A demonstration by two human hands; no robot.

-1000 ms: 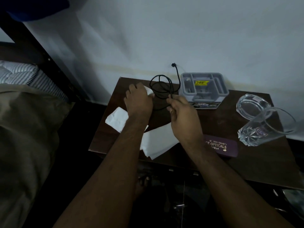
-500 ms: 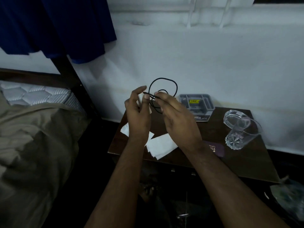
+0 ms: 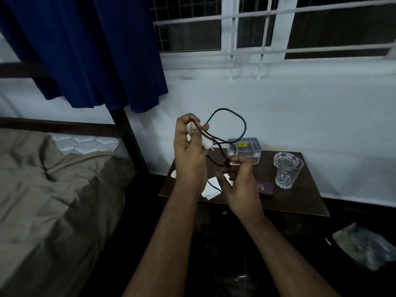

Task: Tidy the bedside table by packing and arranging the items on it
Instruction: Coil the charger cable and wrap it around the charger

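Change: since half a second earlier we had lifted the black cable (image 3: 233,116) higher and spread our hands apart, so its loop opened wider above the bedside table (image 3: 300,196).
Left hand: our left hand (image 3: 188,151) was curled round a white charger plug (image 3: 206,143), thumb pinning two cable strands against it.
Right hand: our right hand (image 3: 240,181) pinched the cable's free end at about 4 o'clock from the left hand, the other fingers loosely spread.
Why held so: we judged this kept the plug as an anchor while the free end was drawn round to coil it.
Cable position: in the air, in front of the grey organiser tray (image 3: 246,146).
Axis: the loop's long axis ran from 7 o'clock to 1 o'clock; the plug's pins pointed toward 4 o'clock.
Table: white papers (image 3: 212,187), a purple case (image 3: 265,188) and a glass tumbler (image 3: 287,170) at 3 o'clock stayed put.
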